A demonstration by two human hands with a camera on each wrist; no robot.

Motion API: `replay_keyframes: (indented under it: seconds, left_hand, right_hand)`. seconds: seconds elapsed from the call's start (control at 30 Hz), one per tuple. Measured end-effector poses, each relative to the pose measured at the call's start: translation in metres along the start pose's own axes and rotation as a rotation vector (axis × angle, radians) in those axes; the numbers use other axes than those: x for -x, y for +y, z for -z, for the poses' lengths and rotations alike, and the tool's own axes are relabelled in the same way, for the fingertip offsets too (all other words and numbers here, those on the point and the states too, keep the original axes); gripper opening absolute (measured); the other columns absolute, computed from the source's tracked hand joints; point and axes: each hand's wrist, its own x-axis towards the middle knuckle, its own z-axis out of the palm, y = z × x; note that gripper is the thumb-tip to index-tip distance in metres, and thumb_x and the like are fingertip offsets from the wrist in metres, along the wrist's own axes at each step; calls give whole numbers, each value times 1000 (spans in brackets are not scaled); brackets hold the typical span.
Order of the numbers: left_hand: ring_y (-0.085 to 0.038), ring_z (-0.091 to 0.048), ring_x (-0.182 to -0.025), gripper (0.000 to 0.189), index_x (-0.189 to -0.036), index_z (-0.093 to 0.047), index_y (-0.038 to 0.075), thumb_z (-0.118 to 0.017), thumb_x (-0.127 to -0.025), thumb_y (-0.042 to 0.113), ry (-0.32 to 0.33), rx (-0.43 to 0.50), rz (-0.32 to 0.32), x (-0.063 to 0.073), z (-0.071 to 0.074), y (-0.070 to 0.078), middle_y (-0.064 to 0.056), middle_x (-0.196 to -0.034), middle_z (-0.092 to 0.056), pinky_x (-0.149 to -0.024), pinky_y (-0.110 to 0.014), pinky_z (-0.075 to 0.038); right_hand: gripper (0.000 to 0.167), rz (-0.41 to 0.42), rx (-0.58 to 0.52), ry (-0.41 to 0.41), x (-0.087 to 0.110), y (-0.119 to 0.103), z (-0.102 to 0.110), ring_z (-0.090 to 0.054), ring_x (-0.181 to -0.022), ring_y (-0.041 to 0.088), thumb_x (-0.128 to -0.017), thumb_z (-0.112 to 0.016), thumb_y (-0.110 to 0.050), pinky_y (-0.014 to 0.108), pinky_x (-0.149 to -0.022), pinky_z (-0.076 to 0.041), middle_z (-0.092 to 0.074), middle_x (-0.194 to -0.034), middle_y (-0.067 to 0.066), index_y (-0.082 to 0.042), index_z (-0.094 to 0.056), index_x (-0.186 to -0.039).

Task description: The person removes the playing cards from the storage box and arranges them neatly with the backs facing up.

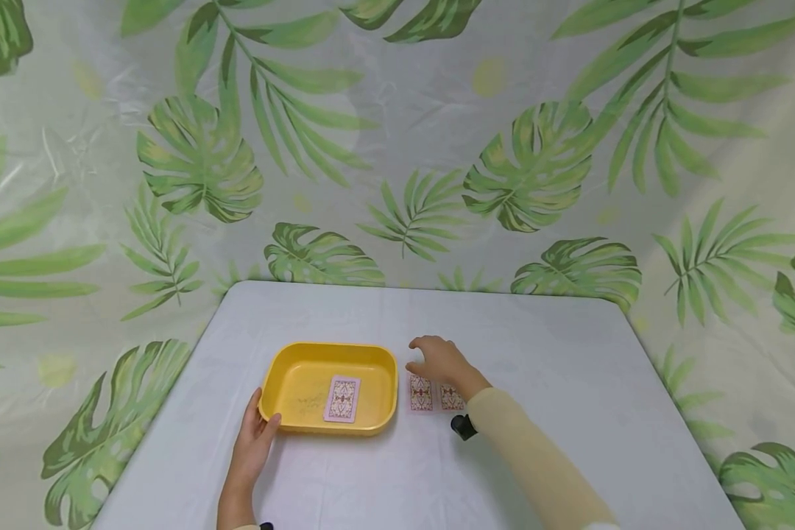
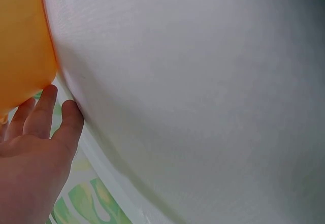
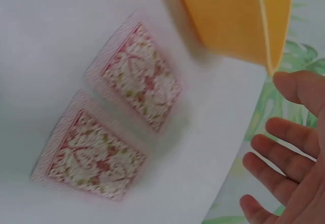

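My left hand (image 1: 253, 442) holds the near left corner of a yellow plastic tray (image 1: 374, 423), thumb at the front and fingers along the outer side. In the left wrist view the fingers (image 2: 46, 107) lie against the tray's wall. Inside the tray sits a patterned, pink-bordered playing card (image 1: 341, 400), back up. Two similar cards lie side by side right of the tray, the left card (image 1: 420, 394) and the right card (image 1: 450, 397). Above them my right hand (image 1: 442, 361) reaches toward the tray with loosely bent, spread fingers and nothing held.
A white-covered table (image 1: 556, 412) carries everything. Behind it and at its sides hangs a pale sheet (image 1: 424, 103) printed with green leaves. A black wrist device (image 1: 464, 427) is on the right arm.
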Motion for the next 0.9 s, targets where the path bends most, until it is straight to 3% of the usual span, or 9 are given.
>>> replay_keyframes:
  seconds: [0.63,0.9]
  left_hand:
    - [-35,-15,-146,73,-159,-4,16,-51,-103,16,17,-8,1,-1,1,0,-15,-162,-9,-116,-47,-20]
    - [-37,-17,-145,73,-159,-6,17,-53,-102,18,24,-1,4,-2,0,-1,-18,-161,-12,-116,-48,-21]
  right_hand:
    - [47,71,-70,-4,-16,-53,-17,-49,-128,28,-92,-67,-30,42,-109,-37,-56,-135,11,-4,-58,-131]
    - [47,94,-111,-58,-19,-66,-33,-48,-129,28,-91,-67,-26,41,-111,-36,-57,-134,10,-4,-58,-131]
